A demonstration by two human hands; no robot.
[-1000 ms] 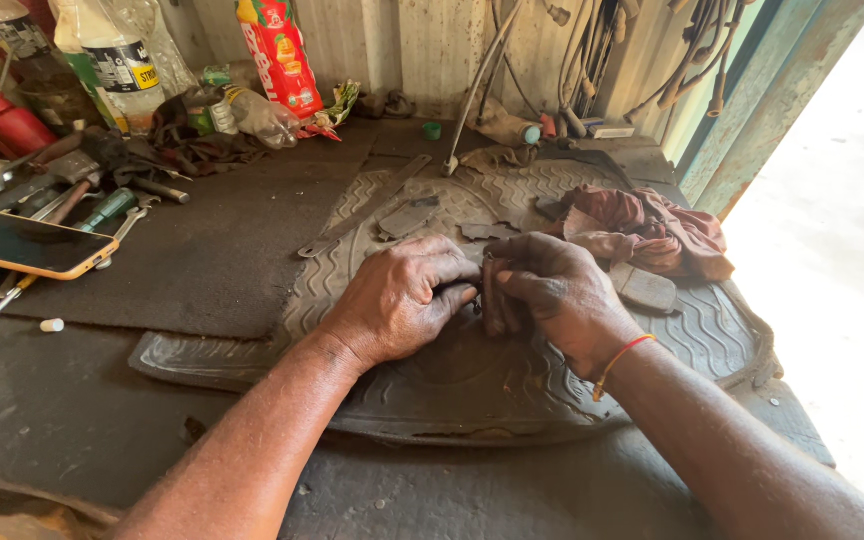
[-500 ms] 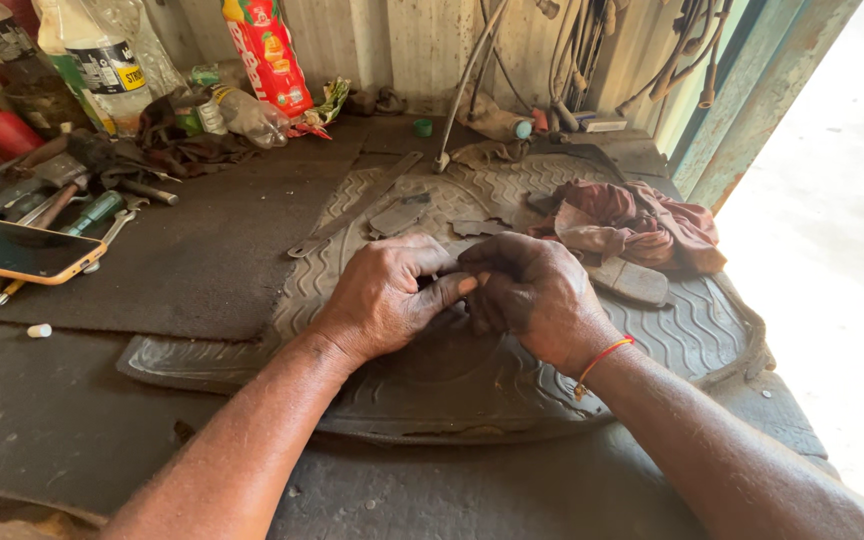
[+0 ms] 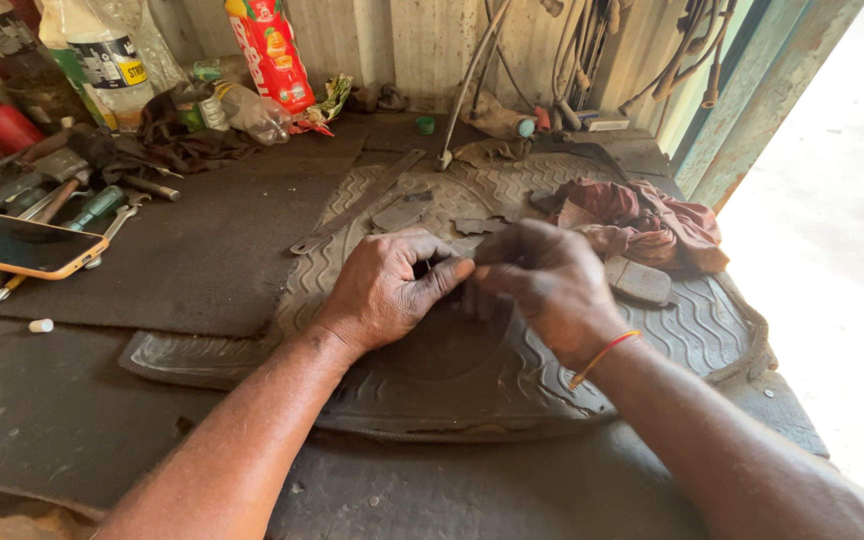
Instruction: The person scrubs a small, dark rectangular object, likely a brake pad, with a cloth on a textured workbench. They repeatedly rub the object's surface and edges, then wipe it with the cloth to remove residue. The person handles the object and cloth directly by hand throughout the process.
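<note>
A ribbed grey rubber floor mat [image 3: 672, 330] is spread over a dark, dusty workbench [image 3: 102, 420], and both hands are brought together above its middle. The left hand [image 3: 382, 290] is laid palm down on the mat with its fingers curled and its thumb stretched toward the other hand. The right hand [image 3: 547, 280], with an orange thread bracelet [image 3: 604, 355] worn at the wrist, is bent over the same spot, its fingertips meeting the left thumb. A small dark piece [image 3: 449, 268] is pinched between the two hands, just above the mat; what it is cannot be made out, as most of it is hidden by the fingers.

Loose flat scraps of rubber [image 3: 402, 212] are scattered on the far part of the mat, and a crumpled reddish-brown rag [image 3: 652, 220] is heaped at its right edge. To the left, well apart from the hands, a smartphone in an orange case [image 3: 17, 245] is laid face up beside a green-handled screwdriver [image 3: 92, 208] and other tools. A red snack packet [image 3: 272, 55] and a plastic bottle [image 3: 87, 55] are stood against the corrugated back wall [image 3: 412, 40]
</note>
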